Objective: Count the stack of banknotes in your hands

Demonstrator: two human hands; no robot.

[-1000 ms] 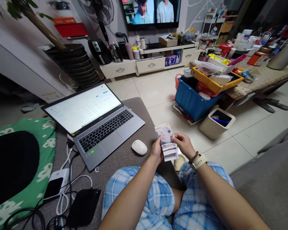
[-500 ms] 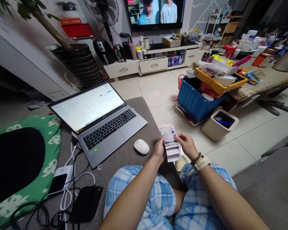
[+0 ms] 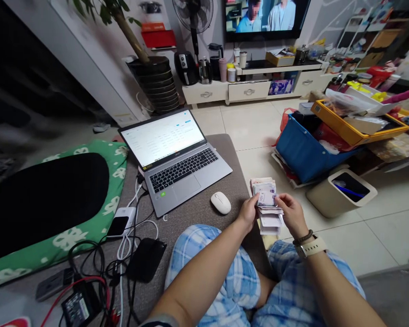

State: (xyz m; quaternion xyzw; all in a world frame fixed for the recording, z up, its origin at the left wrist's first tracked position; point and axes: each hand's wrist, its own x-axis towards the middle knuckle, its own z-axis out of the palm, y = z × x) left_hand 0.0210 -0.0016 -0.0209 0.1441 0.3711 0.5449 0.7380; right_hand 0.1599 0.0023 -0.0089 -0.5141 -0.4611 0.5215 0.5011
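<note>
A stack of banknotes (image 3: 267, 194), purplish and pale with some pinkish edges at the far end, is held above the gap past the sofa seat's edge. My left hand (image 3: 249, 211) grips its left side, thumb on top. At the right side, my right hand (image 3: 291, 213) pinches the upper note between thumb and fingers. Pale folded panels (image 3: 270, 222) hang below the notes, towards my lap; I cannot make out what they are. Nearest to my left hand on the seat lies a white mouse (image 3: 221, 203), beside an open laptop (image 3: 177, 175).
Cables, a white power bank (image 3: 122, 221) and a black pouch (image 3: 146, 260) lie on the seat at left, near a green cushion (image 3: 116, 200). On the floor at right stand a beige bin (image 3: 322, 200) and a loaded blue box (image 3: 301, 150). A TV cabinet (image 3: 211, 94) is behind.
The view has swung left, so everything appears further right. Both hands still hold the banknotes, in nearly the same pose.
</note>
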